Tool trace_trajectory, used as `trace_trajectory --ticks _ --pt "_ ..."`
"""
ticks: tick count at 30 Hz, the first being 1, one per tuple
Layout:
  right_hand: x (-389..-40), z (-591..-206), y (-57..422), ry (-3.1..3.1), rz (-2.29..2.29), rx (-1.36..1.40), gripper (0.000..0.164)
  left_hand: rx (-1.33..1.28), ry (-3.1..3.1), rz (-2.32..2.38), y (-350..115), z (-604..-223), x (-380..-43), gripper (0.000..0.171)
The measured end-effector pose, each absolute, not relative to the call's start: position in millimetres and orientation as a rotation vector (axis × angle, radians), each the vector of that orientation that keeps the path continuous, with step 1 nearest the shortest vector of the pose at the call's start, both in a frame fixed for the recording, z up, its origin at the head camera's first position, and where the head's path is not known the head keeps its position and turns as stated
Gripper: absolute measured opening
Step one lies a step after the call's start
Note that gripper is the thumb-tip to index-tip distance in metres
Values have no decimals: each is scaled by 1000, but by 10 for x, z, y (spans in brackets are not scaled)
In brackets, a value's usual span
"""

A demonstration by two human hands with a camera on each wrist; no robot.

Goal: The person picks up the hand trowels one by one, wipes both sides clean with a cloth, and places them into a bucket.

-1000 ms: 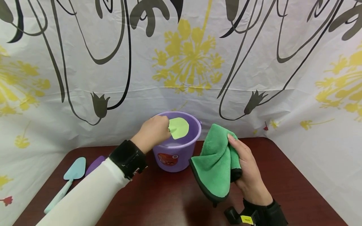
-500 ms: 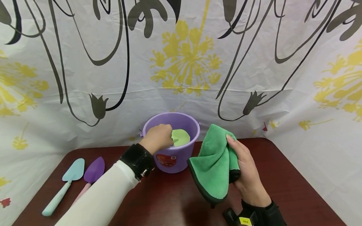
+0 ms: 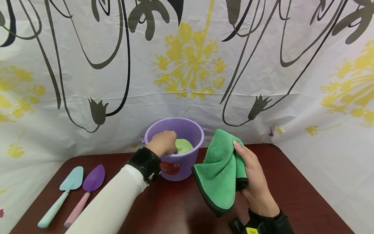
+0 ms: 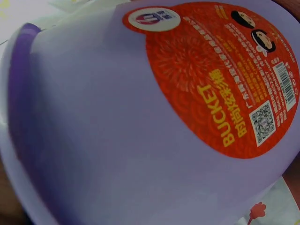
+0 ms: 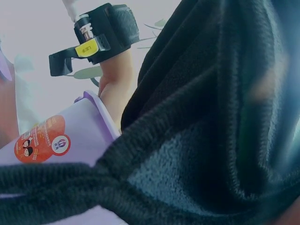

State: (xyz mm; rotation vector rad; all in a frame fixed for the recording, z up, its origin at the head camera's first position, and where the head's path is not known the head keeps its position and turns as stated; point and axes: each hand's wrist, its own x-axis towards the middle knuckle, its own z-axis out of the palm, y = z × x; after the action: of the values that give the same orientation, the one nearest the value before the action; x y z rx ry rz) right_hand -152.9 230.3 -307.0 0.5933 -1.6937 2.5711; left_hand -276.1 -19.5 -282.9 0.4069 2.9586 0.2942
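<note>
My left hand reaches over the near left rim of a purple bucket, its fingers curled into a fist. A pale green, flat, rounded piece shows inside the bucket at my knuckles; the fist grips it, with its lower part hidden. In the left wrist view the bucket's wall fills the picture. My right hand holds a folded green cloth with dark edging, thumb pressed on its upper fold. The same cloth covers much of the right wrist view.
Two trowels lie at the table's left: one with a light blue blade, one with a purple blade and pink handle. The dark red table ends at a patterned curtain behind the bucket.
My left hand has gone down into the bucket, and the pale green piece sinks lower with it. The right hand keeps the cloth in about the same place. More of the purple trowel shows.
</note>
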Motion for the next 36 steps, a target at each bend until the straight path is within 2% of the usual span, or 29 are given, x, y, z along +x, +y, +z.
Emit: trace_trajectory --ticks 14,23,36 --pt "-1530 -3059 2320 -1673 2563 661 36 359 2930 262 -298 -2979 -2901 21" --pt "-1526 -3054 2311 -1695 2531 572 35 383 2866 116 -246 -3004 -2907 5" --pt "-1546 -3062 2308 -1677 2561 620 36 427 2824 95 -230 -3034 -2933 11"
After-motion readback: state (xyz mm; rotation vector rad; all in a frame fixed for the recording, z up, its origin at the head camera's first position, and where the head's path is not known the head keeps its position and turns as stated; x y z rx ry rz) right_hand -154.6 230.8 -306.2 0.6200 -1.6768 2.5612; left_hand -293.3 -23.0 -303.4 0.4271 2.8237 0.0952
